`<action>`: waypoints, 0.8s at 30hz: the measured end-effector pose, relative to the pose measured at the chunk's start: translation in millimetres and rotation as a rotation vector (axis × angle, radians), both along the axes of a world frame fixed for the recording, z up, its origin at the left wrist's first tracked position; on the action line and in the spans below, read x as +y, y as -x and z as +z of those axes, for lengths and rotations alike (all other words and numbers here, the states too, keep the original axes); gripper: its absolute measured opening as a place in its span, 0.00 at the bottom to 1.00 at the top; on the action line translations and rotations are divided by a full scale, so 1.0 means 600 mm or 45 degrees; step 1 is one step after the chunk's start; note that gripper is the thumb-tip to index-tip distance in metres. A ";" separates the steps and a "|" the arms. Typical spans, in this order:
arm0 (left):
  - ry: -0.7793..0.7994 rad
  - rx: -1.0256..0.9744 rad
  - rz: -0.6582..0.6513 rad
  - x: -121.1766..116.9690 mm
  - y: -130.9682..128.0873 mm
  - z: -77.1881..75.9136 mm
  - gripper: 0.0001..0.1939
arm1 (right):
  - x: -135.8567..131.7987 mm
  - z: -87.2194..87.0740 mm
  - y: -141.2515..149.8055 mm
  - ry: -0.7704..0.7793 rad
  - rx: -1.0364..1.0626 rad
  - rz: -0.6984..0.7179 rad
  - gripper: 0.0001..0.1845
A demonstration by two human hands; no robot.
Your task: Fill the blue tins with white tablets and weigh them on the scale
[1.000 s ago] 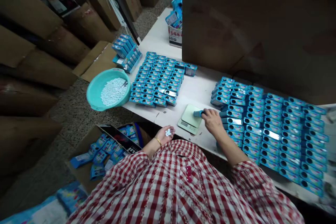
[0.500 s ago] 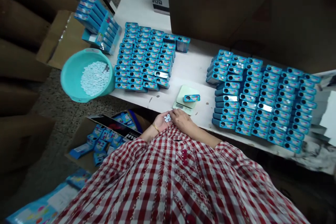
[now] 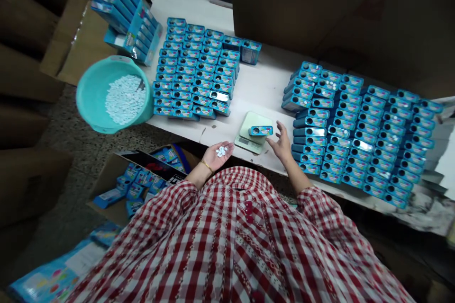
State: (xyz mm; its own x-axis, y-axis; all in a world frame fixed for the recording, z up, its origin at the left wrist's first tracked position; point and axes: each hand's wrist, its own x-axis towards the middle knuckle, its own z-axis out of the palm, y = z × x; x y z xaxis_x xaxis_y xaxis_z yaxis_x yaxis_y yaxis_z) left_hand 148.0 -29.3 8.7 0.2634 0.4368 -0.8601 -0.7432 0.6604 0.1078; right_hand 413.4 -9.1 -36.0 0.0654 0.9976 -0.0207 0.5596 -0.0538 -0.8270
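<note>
My left hand [image 3: 216, 155] is palm up at the table's front edge, with several small white pieces [image 3: 221, 151], tablet-like, cupped in it. A pale kitchen scale [image 3: 245, 144] lies on the table just to its right. One blue box [image 3: 261, 130] with a dark round hole in its top stands on the scale's plate. My right hand [image 3: 280, 143] is open beside the scale, thumb and fingers apart, close to the blue box's right side and holding nothing. A turquoise basin [image 3: 88, 99] at the left contains many similar white pieces [image 3: 124, 99].
Rows of blue boxes [image 3: 195, 68] stand left of the scale, with larger rows [image 3: 359, 137] to the right. Blue display packs [image 3: 124, 23] sit at the back left. A large brown carton [image 3: 320, 14] rises behind the table [image 3: 256, 87]. Below is an open carton [image 3: 106, 175] of blue packs.
My right hand let go of the blue box on the scale, went to my left palm, then returned to the box's right side. The camera view has shifted closer to the table.
</note>
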 end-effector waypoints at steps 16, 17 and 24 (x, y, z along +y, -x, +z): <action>-0.119 -0.149 0.039 0.119 -0.107 -0.034 0.13 | 0.042 0.171 0.090 -0.524 -1.091 0.866 0.21; -0.111 -0.159 0.032 0.121 -0.111 -0.031 0.12 | 0.043 0.175 0.092 -0.529 -1.119 0.877 0.22; -0.084 -0.235 0.002 0.133 -0.127 -0.038 0.07 | 0.029 0.171 0.078 -0.442 -1.043 0.790 0.24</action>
